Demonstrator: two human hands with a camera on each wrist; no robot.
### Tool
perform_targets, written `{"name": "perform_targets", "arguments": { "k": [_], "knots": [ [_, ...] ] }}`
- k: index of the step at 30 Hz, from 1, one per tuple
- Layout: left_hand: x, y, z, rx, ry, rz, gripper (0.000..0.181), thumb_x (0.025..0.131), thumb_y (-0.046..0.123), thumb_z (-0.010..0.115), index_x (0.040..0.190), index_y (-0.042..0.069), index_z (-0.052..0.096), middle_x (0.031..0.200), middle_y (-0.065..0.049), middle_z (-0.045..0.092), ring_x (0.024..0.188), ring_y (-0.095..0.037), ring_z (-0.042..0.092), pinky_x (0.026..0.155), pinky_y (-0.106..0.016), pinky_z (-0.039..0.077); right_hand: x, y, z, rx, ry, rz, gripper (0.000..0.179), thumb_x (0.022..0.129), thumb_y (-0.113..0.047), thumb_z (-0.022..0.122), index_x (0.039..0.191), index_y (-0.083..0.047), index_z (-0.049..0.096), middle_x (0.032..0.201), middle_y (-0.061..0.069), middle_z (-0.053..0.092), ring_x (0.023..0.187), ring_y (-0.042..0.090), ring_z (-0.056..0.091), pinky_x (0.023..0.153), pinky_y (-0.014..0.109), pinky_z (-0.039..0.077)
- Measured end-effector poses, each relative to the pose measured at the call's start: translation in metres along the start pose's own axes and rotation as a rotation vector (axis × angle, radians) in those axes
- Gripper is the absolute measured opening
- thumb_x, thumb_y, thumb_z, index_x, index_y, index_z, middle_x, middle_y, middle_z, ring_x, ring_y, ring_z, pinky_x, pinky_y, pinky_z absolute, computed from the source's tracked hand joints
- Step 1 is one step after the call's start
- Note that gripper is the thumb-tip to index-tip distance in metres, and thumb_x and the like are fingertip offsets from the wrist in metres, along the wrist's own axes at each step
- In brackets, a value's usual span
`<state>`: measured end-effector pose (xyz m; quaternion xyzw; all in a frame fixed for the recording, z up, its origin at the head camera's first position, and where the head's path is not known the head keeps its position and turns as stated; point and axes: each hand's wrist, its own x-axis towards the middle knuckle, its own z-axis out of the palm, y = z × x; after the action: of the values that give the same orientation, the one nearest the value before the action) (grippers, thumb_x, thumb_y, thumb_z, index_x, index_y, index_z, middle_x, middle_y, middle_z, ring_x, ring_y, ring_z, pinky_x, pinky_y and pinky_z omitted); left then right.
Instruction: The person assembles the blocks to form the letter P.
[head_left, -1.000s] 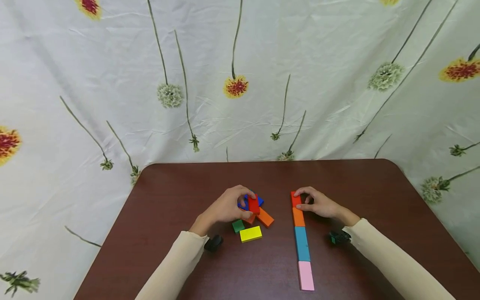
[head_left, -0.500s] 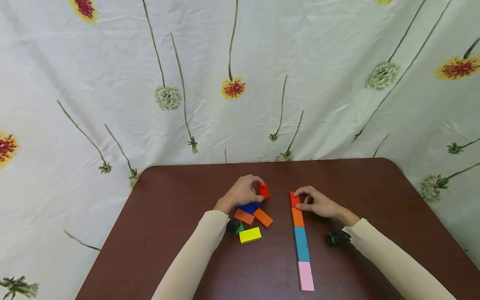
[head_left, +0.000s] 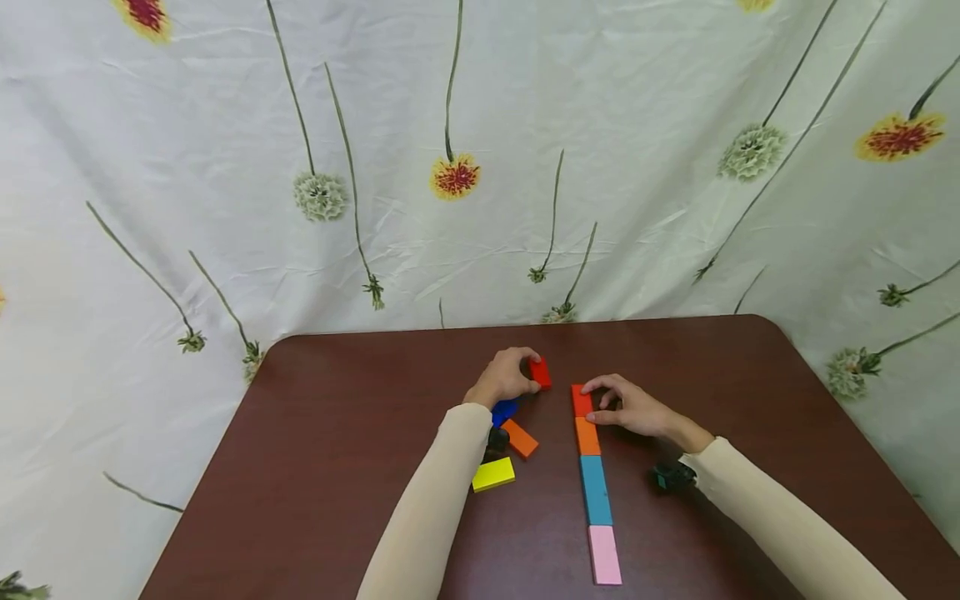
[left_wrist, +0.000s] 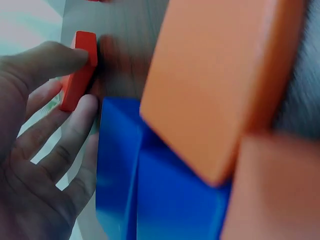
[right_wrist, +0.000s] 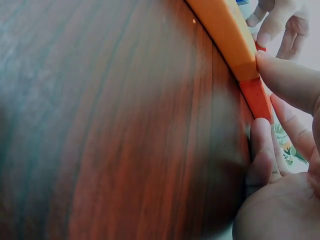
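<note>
My left hand [head_left: 506,375] pinches a red block [head_left: 541,372], a slim flat-faced slab, between thumb and fingers, toward the far edge of the worktop [head_left: 337,433]. My right hand [head_left: 637,408] holds the red end block [head_left: 581,402] of a straight row, thumb and fingers curved to it. From there an orange block [head_left: 587,437], a teal block [head_left: 596,490] and a pink block [head_left: 604,555] run end to end toward the near edge, all smooth oblongs. Nearer the left edge lie blue pieces [head_left: 504,411] with angled faces, a loose orange slab [head_left: 520,438] and a yellow block [head_left: 493,475]. Streaked reddish-brown grain marks the worktop.
</note>
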<state>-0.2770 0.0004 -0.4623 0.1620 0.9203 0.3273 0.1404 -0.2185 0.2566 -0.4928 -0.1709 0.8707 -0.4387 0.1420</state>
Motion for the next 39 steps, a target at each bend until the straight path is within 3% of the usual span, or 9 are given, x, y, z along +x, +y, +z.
{"name": "perform_targets", "arguments": {
  "k": [9,18,26,39],
  "knots": [
    [0.009,0.017,0.016,0.03,0.026,-0.018,0.048,0.091,0.021,0.075,0.137,0.021,0.061,0.145,-0.007,0.054,0.127,-0.03,0.054,0.103,-0.047,0.046,0.0,-0.002,-0.001,0.014,-0.029,-0.019,0.04,0.093,-0.02,0.072,0.127,-0.005,0.058,0.12,0.016,0.052,0.091,0.022,0.05,0.077,0.03,0.044],
    [0.015,0.027,0.024,0.059,0.005,0.008,0.046,0.096,0.026,0.068,0.142,0.023,0.058,0.151,-0.001,0.051,0.138,-0.027,0.047,0.111,-0.047,0.04,0.001,-0.005,-0.001,0.032,-0.026,-0.027,0.04,0.092,-0.017,0.073,0.127,-0.004,0.058,0.119,0.016,0.053,0.091,0.021,0.05,0.075,0.029,0.043],
    [0.015,0.036,0.031,0.102,0.004,0.006,0.044,0.099,0.024,0.063,0.143,0.026,0.056,0.152,-0.001,0.05,0.137,-0.027,0.049,0.108,-0.049,0.043,0.0,-0.003,-0.001,0.023,-0.017,-0.023,0.04,0.092,-0.018,0.073,0.127,-0.003,0.058,0.121,0.017,0.053,0.092,0.022,0.05,0.076,0.028,0.043],
    [0.015,0.04,0.037,0.087,-0.02,0.012,0.045,0.1,0.024,0.061,0.145,0.026,0.054,0.152,-0.001,0.05,0.137,-0.026,0.049,0.109,-0.049,0.042,0.001,-0.001,-0.001,0.029,-0.014,-0.033,0.04,0.092,-0.018,0.074,0.126,-0.002,0.058,0.12,0.018,0.052,0.09,0.022,0.05,0.073,0.026,0.042]
  ]
}}
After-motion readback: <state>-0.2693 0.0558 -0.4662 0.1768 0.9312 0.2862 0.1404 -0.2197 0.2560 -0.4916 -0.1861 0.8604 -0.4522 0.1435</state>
